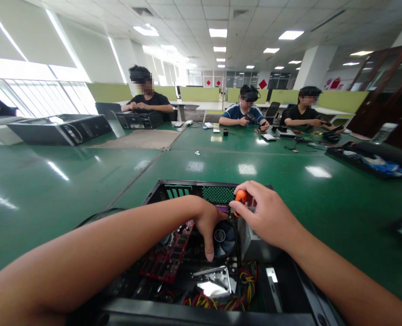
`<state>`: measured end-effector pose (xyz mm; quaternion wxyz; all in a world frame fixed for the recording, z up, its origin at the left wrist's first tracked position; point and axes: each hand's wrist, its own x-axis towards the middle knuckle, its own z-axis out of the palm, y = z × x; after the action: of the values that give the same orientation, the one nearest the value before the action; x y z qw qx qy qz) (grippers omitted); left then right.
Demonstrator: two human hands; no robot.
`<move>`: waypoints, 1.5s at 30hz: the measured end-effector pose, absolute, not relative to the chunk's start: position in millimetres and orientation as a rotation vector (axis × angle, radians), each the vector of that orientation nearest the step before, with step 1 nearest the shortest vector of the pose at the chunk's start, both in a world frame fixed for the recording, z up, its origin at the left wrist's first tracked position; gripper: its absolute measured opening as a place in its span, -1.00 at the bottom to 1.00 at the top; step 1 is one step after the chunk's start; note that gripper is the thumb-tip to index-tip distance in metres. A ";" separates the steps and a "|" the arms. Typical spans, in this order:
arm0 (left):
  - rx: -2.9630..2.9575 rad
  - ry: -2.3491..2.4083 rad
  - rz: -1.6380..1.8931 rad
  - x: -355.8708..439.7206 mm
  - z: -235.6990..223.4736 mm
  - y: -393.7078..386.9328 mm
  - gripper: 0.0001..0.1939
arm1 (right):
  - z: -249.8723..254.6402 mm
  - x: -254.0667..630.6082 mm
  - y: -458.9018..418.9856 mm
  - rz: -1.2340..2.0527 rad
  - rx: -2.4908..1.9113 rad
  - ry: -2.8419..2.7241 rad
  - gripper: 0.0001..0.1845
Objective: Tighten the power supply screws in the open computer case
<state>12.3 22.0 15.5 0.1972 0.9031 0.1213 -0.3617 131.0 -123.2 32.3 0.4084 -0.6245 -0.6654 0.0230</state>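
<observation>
An open black computer case (201, 312) lies in front of me. My left hand (207, 222) reaches into it, thumb and fingers apart at the left rim of the round cooling fan (226, 237); some fingertips are hidden. Closed around the orange handle of a screwdriver (241, 197), my right hand (267, 213) is above the case's far right part, beside the grey power supply (260, 244). The tool's shaft is hard to make out. Left of the fan, a red circuit card (167, 256) stands partly under my left forearm.
Coloured cables (250, 283) and a silver metal bracket (214, 283) are inside the case's near part. Across the green table (275, 167), several people sit working. Another computer case (61, 129) is at left; a black tray holding blue items (374, 160) is at right.
</observation>
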 end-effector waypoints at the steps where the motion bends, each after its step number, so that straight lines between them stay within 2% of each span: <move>1: 2.521 0.343 -1.013 12.3 15.6 22.2 0.20 | 32.7 131.0 -124.0 0.058 -1.559 -1.673 -0.86; 5: 2.450 0.268 -0.978 11.8 16.6 22.1 0.07 | 36.1 131.1 -130.4 0.092 -1.459 -1.713 -0.73; 9: 2.387 0.141 -0.989 11.3 15.8 22.6 -0.17 | 39.9 129.7 -135.6 0.215 -1.331 -1.892 -0.73; 12: 2.375 0.116 -0.981 11.7 14.3 23.4 -0.25 | 41.0 128.6 -135.2 0.256 -1.303 -1.934 -0.72; 18: 2.351 0.087 -0.962 12.3 10.1 24.8 -0.31 | 41.6 126.9 -133.5 0.277 -1.308 -1.958 -0.74; 34: 2.327 0.095 -0.959 11.9 10.2 24.6 -0.29 | 40.7 126.3 -132.9 0.255 -1.299 -2.017 -0.72; 45: 2.341 0.045 -0.983 13.3 7.5 27.0 -0.38 | 38.3 124.7 -132.9 0.202 -1.344 -2.023 -0.76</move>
<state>13.3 27.0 7.5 0.2967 0.8803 0.0171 -0.3698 124.7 -132.9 38.3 0.3451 -0.5177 -0.7790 0.0777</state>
